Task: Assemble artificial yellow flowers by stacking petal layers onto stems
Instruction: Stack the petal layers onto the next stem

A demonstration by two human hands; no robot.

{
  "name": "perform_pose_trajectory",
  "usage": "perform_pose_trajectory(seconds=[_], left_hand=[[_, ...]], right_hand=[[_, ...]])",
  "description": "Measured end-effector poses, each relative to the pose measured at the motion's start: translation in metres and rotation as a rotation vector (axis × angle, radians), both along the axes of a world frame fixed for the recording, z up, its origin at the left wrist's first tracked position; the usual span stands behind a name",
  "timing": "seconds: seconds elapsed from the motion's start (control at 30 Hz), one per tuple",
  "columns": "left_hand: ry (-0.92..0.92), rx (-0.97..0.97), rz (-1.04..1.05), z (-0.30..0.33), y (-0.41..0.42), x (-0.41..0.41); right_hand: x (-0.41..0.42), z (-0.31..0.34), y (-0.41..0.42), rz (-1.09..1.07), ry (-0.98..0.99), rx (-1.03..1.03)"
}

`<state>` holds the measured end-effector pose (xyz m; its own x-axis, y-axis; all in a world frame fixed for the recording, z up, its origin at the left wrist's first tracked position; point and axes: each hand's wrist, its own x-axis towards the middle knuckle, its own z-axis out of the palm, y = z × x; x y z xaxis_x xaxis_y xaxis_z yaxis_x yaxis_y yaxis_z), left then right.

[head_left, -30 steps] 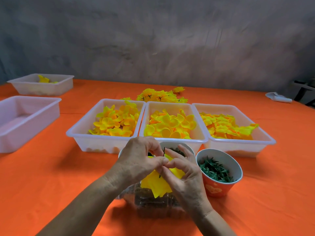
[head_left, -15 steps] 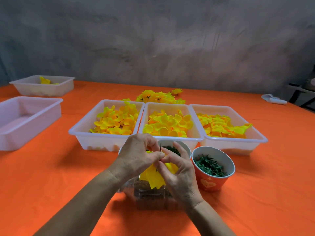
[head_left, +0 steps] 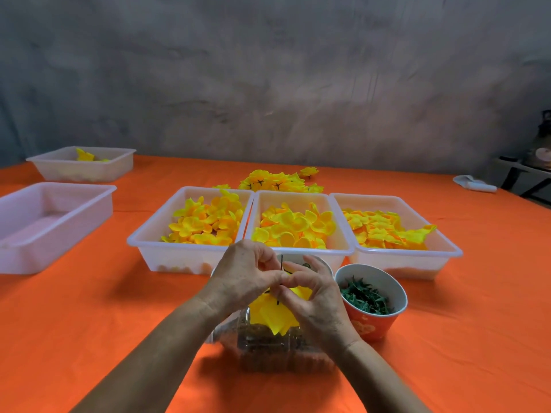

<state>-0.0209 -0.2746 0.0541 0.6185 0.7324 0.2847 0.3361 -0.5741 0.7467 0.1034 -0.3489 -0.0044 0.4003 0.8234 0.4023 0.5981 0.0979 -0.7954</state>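
The left hand [head_left: 244, 275] and right hand [head_left: 313, 299] are meeting fingertip to fingertip, pinching a thin dark wire stem [head_left: 281, 263]. A soft yellow cloth petal layer [head_left: 272, 315] is hanging under them, above the orange worktop [head_left: 89, 323].

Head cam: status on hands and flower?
Left hand and right hand both pinch yellow flower on thin stem. Over clear container. Nothing blocking.

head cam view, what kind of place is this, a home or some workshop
Probably a small craft or piecework bench rather than a factory line. An orange-covered table stands against a bare grey wall, three white trays of sorted yellow petals sit in a row, and finished flowers pile up behind them.
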Motion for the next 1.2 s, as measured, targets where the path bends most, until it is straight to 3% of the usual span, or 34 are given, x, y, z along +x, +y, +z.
perform_pose_trajectory(seconds=[0.23,0.47,0.77,0.9,1.0,1.2], left_hand=[[0.005,-0.013,0.001,0.001,0.000,-0.001],[-0.189,-0.159,-0.010,-0.004,0.002,-0.020],[-0.149,-0.156,0.084,-0.028,0.006,-0.024],[-0.184,-0.168,0.198,-0.041,0.006,-0.023],[-0.073,-0.188,0.302,-0.055,0.008,-0.024],[-0.128,-0.368,0.168,-0.072,-0.002,-0.028]], right_hand=[[-0.002,0.013,-0.004,-0.045,-0.037,-0.101],[0.001,0.045,-0.008,0.041,-0.129,-0.039],[0.003,0.058,-0.004,0.157,-0.150,-0.110],[0.002,0.054,-0.004,0.150,-0.166,-0.064],[-0.001,0.047,-0.005,0.105,-0.193,-0.012],[-0.005,0.036,-0.003,0.033,-0.238,0.104]])
